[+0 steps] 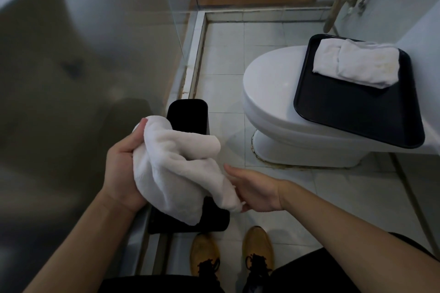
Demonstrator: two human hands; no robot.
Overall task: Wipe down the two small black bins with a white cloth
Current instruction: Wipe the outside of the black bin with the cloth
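Head view, left hand (121, 169) grip bunching white cloth (176, 169), right hand (254, 194) pinching its corner, above 2 black bins (188, 114)

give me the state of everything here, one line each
white cloth: bunched, held in both hands
left hand: grips the cloth
right hand: pinches the cloth's lower end
far black bin: upright, open-topped
near black bin: mostly hidden under the cloth
toilet lid: closed
black tray: on the lid, holding folded towels

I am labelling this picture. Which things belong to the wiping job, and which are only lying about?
Job: white cloth, far black bin, near black bin, left hand, right hand.

Lying about: black tray, folded white towels, toilet.
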